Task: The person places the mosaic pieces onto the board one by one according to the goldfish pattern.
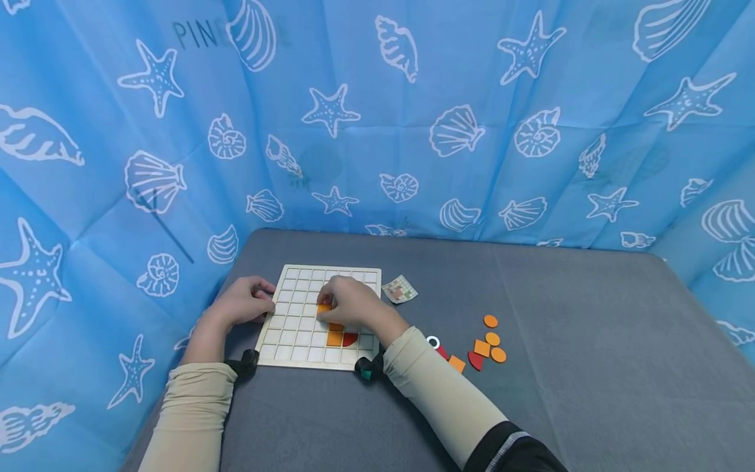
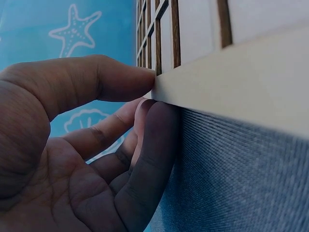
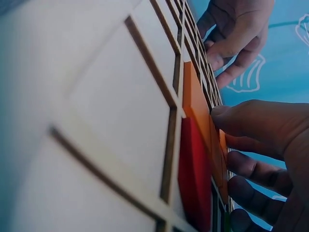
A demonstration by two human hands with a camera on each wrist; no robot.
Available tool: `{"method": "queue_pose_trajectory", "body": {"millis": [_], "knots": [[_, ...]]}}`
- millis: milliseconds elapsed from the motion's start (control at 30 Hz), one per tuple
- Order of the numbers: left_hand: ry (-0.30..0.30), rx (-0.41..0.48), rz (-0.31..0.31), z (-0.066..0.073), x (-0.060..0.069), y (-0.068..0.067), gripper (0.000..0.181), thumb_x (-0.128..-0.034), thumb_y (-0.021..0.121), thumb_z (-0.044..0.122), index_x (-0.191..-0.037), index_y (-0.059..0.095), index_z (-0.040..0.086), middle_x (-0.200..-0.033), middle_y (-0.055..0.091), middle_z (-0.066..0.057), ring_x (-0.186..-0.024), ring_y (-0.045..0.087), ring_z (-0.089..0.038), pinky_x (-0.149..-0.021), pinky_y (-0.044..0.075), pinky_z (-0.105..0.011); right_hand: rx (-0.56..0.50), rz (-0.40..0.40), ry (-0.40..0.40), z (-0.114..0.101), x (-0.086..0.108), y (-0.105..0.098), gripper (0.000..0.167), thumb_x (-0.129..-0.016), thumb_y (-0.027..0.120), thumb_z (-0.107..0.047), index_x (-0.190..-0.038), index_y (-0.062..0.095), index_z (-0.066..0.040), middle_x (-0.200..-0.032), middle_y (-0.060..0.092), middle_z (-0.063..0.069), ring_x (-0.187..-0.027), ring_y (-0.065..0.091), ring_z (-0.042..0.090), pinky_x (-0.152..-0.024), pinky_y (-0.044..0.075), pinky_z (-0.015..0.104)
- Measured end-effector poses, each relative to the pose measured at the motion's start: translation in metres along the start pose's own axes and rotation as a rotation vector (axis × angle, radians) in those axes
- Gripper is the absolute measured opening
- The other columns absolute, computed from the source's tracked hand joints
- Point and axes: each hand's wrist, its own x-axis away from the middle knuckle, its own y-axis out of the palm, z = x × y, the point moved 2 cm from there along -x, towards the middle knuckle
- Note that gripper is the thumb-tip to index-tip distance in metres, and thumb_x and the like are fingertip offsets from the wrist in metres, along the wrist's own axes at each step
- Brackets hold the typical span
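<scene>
A pale wooden grid board (image 1: 293, 322) lies on the table in front of me. My left hand (image 1: 243, 301) pinches its left edge, the thumb (image 2: 125, 81) against the rim and the other fingers lower down. Over the middle of the board, my right hand (image 1: 352, 302) has an orange square tile (image 1: 324, 307) between its thumb and fingers. Nearer my body, another orange square (image 1: 334, 338) sits in a cell beside a red quarter-round tile (image 1: 350, 339). In the right wrist view, the red tile (image 3: 194, 176) stands close to the orange tiles; the right fingers partly hide them.
A small patterned card (image 1: 399, 289) lies off the board's right edge. Farther right are several orange discs (image 1: 491, 321), orange squares (image 1: 481, 347), a red quarter-round piece (image 1: 475, 360) and a white ring-like piece (image 1: 433, 342). A blue curtain (image 1: 366, 157) hangs behind the grey table (image 1: 596, 367).
</scene>
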Motion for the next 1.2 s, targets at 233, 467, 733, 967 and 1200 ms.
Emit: {"method": "queue_pose_trajectory", "body": {"millis": [233, 467, 733, 967, 1200], "knots": [[0.001, 0.006, -0.002, 0.000, 0.001, 0.003, 0.052, -0.0942, 0.066, 0.004, -0.142, 0.052, -0.009, -0.106, 0.063, -0.019, -0.092, 0.067, -0.027, -0.082, 0.067, -0.042, 0.034, -0.008, -0.005, 0.002, 0.002, 0.002, 0.023, -0.096, 0.080, -0.028, -0.116, 0.079, -0.016, -0.112, 0.071, 0.000, -0.099, 0.065, 0.013, -0.087, 0.059, 0.032], [0.001, 0.002, -0.008, -0.002, 0.000, 0.005, 0.052, -0.0946, 0.067, 0.005, -0.142, 0.053, -0.009, -0.106, 0.063, -0.019, -0.092, 0.067, -0.028, -0.081, 0.066, -0.042, 0.001, 0.000, -0.020, 0.002, 0.007, -0.004, 0.024, -0.096, 0.079, -0.026, -0.117, 0.080, -0.015, -0.112, 0.071, 0.001, -0.097, 0.064, 0.013, -0.084, 0.058, 0.031], [0.006, 0.002, -0.005, -0.001, -0.001, 0.005, 0.052, -0.0944, 0.067, 0.005, -0.142, 0.052, -0.009, -0.105, 0.063, -0.019, -0.091, 0.068, -0.028, -0.081, 0.067, -0.042, -0.114, 0.052, -0.097, 0.011, 0.033, -0.046, 0.030, -0.099, 0.076, -0.025, -0.124, 0.078, -0.008, -0.116, 0.070, 0.011, -0.099, 0.064, 0.025, -0.081, 0.057, 0.033], [0.019, 0.003, -0.008, -0.002, -0.001, 0.003, 0.053, -0.0941, 0.066, 0.006, -0.143, 0.052, -0.009, -0.106, 0.063, -0.019, -0.091, 0.068, -0.027, -0.081, 0.067, -0.042, -0.141, 0.150, -0.075, 0.038, 0.084, -0.092, 0.027, -0.097, 0.078, -0.026, -0.121, 0.079, -0.014, -0.109, 0.071, 0.008, -0.094, 0.063, 0.019, -0.075, 0.057, 0.034], [0.019, -0.005, -0.001, -0.002, -0.002, 0.002, 0.053, -0.0945, 0.065, 0.007, -0.143, 0.052, -0.009, -0.108, 0.062, -0.021, -0.091, 0.068, -0.028, -0.081, 0.067, -0.041, -0.127, 0.163, -0.007, 0.079, 0.153, -0.112, 0.026, -0.096, 0.080, -0.023, -0.121, 0.078, -0.015, -0.111, 0.072, 0.009, -0.092, 0.061, 0.017, -0.075, 0.059, 0.033]]}}
